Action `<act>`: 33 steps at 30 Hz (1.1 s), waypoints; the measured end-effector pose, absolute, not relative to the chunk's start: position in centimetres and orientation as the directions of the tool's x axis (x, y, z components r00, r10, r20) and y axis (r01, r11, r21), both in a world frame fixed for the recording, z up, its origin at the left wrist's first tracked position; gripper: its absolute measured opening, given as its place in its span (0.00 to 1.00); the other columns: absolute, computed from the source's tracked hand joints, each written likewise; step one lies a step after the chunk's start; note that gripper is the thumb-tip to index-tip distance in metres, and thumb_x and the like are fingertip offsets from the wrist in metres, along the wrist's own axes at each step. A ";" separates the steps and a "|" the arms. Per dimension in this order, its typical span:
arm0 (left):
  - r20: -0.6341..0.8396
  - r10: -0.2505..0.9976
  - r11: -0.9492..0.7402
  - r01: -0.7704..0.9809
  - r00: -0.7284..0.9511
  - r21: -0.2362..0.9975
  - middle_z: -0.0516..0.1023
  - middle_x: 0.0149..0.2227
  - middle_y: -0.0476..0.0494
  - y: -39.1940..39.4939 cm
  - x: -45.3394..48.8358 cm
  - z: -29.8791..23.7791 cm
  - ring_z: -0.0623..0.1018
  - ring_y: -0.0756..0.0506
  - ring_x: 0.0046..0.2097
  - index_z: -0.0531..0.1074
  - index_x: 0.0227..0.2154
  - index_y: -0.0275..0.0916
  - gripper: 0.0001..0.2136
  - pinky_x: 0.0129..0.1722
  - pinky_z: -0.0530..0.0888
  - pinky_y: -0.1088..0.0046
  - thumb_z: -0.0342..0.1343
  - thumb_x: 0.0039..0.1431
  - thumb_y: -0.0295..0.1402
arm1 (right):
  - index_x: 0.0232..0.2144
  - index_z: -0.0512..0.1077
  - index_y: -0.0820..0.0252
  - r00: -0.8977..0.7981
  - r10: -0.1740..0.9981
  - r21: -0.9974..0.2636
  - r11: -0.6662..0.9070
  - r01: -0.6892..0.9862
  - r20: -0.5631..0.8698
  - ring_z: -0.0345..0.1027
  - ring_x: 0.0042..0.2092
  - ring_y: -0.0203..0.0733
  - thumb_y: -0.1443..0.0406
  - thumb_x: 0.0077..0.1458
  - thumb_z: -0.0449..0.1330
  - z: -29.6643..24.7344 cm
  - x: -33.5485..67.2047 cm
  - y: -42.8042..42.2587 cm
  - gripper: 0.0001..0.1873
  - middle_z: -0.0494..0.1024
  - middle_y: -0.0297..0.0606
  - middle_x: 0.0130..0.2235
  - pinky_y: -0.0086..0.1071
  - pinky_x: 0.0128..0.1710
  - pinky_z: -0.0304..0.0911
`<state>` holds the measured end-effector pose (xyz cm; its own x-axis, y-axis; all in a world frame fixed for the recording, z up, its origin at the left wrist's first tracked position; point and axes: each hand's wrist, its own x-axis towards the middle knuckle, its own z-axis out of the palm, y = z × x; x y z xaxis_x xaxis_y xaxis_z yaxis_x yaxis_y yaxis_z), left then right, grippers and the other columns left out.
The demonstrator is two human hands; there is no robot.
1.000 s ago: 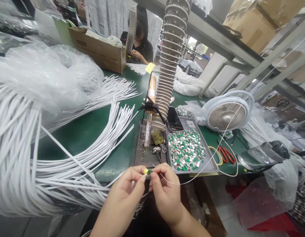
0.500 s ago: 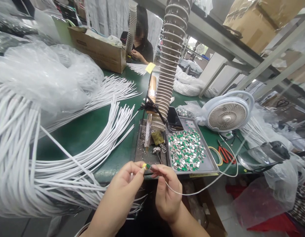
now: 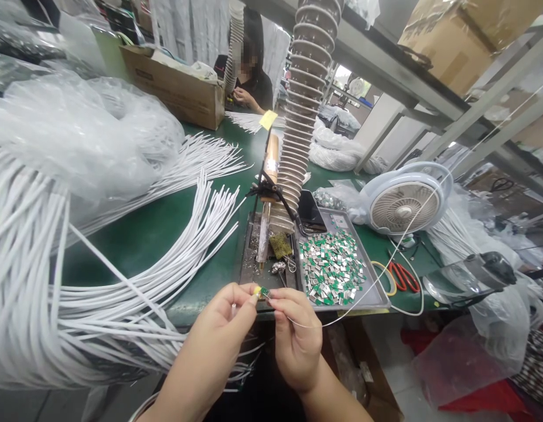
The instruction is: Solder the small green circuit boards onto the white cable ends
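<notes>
Pinching with a closed grip, the left hand [image 3: 221, 322] is holding a small green-and-yellow piece [image 3: 263, 292] by its yellow end, just off the near left corner of the grey tray [image 3: 375, 293]. The right hand [image 3: 298, 340] is bending its fingers into a narrow grip around a thin pale wire [image 3: 341, 321], and the wire's tip is pointing at the green end; whether the two are touching, I cannot tell. From that hand, the wire is curving past the tray's near edge and rising to the right of it, crossing in front of a fan [image 3: 403, 205].

Inside the tray, many green-and-silver pieces [image 3: 330, 269] are lying in a loose heap. A dark phone [image 3: 310, 210] is resting at its far left corner. Just left of the tray, a soldering iron [image 3: 272, 159] is standing tip down, and a ribbed hose [image 3: 304, 88] is hanging beside it. Red-handled pliers [image 3: 402, 275] are lying on the surface [image 3: 122, 246] to the tray's right, while white cables [image 3: 166, 266] are spreading well to its left. Beyond the tray, a co-worker [image 3: 260, 88] is sitting.
</notes>
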<state>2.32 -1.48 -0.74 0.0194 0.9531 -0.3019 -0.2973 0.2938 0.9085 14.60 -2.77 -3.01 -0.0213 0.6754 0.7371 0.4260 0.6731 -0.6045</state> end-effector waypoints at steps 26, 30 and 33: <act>-0.224 0.973 0.207 -0.205 -0.060 0.957 0.67 0.20 0.53 -0.4 2.3 -0.6 0.72 0.44 0.32 0.61 0.16 0.43 0.13 0.31 0.66 0.72 0.60 0.45 0.38 | 0.42 0.71 0.59 -0.014 0.606 -0.541 0.721 0.433 0.795 0.70 0.42 0.37 0.76 0.57 0.52 -2.7 14.2 -1.3 0.14 0.73 0.41 0.39 0.32 0.43 0.70; -0.205 0.976 0.190 -0.165 -0.078 0.968 0.60 0.15 0.55 -0.2 2.3 -0.5 0.72 0.43 0.33 0.60 0.15 0.44 0.13 0.31 0.66 0.72 0.58 0.46 0.38 | 0.43 0.71 0.58 -0.014 0.606 -0.538 0.717 0.444 0.795 0.70 0.42 0.38 0.76 0.58 0.52 -2.8 14.1 -1.2 0.14 0.73 0.41 0.39 0.34 0.42 0.71; -0.206 0.976 0.191 -0.171 -0.073 0.967 0.60 0.14 0.55 -0.2 2.3 -0.4 0.72 0.43 0.34 0.60 0.14 0.44 0.13 0.31 0.66 0.72 0.58 0.46 0.37 | 0.43 0.70 0.57 -0.016 0.601 -0.529 0.715 0.456 0.799 0.71 0.42 0.39 0.75 0.58 0.52 -2.8 14.1 -1.1 0.15 0.74 0.41 0.39 0.35 0.41 0.71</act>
